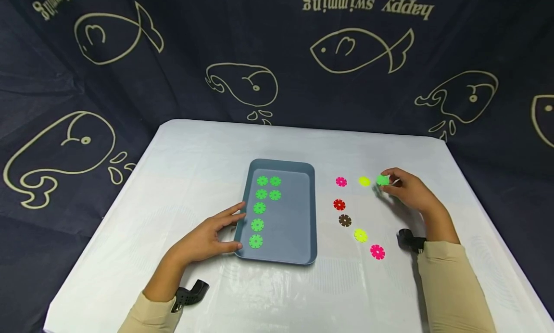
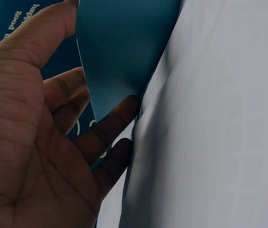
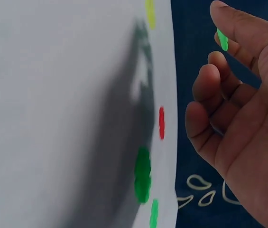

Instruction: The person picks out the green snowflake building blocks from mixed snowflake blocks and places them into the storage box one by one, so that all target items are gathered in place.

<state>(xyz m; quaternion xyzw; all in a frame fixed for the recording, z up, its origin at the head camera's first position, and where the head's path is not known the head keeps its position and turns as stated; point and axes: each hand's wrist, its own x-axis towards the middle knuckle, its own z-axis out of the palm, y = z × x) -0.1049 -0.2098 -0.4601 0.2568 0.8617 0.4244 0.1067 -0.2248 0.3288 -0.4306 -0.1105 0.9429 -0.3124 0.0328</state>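
Observation:
Between thumb and index finger, my right hand (image 1: 407, 188) pinches a green notched plastic disc (image 1: 383, 180), raised off the table with its shadow below. The same disc (image 3: 223, 40) appears edge-on in the right wrist view. My left hand (image 1: 212, 234) rests against the left side of a grey-blue tray (image 1: 281, 261), fingers spread along its rim and thumb at the near corner. The left wrist view shows those fingertips against the tray wall (image 2: 124, 52). Inside the tray, several green discs (image 1: 259, 208) form one full column and part of a second.
Right of the tray lie pink (image 1: 341, 182), red (image 1: 339, 205), brown (image 1: 345, 221) and yellow discs (image 1: 360, 235), loosely scattered. Green discs (image 3: 142, 175) lie on the table in the right wrist view. A dark fish-patterned cloth (image 1: 182, 49) hangs behind the white table (image 1: 207, 140).

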